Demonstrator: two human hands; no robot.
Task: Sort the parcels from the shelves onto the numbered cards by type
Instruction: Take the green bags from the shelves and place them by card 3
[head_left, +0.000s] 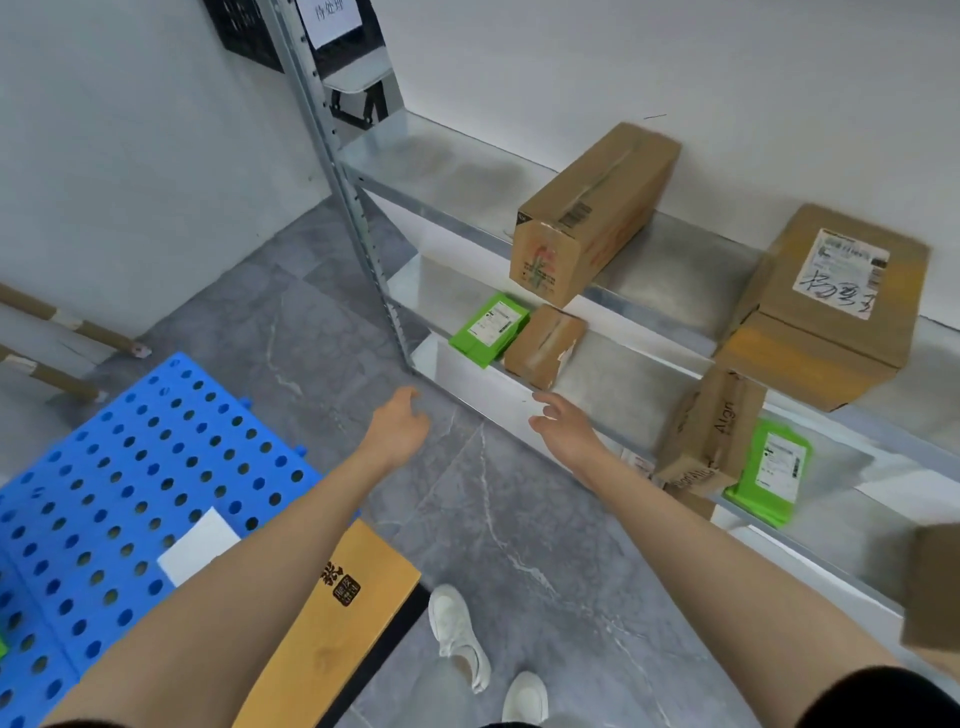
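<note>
Much is blurred or cut off: the labels on the parcels cannot be read; a brown box (935, 587) at the right edge is only partly in frame; a black crate (244, 31) and a paper sign (330, 18) at the top are cropped, the sign's characters smeared; the left forearm covers part of the white card (200, 545) lying on the blue perforated panel (130, 483), and no number can be made out on it; the same forearm crosses a yellow flat box (343, 608) beside the panel; the right forearm hides most of a pale labelled thing low on the shelves, too little of it showing to name.

Both arms reach forward toward the metal shelf unit (441, 166); the left hand (397, 426) hangs over the grey floor with fingers loosely curled, holding nothing; the right hand (563, 426) is spread and relaxed, empty as well, in front of a low shelf's front edge. A small brown box (545, 345) sits on a shelf just beyond the right fingertips, apart from them; a green mailer (488, 330) lies against its left side, near neither hand. To the right of the right forearm a printed carton (711, 431) stands tilted with a second green mailer (771, 473) just beside it. On the shelf above, well apart from the hands, lie a long carton (592, 213) and a labelled carton (831, 301).
</note>
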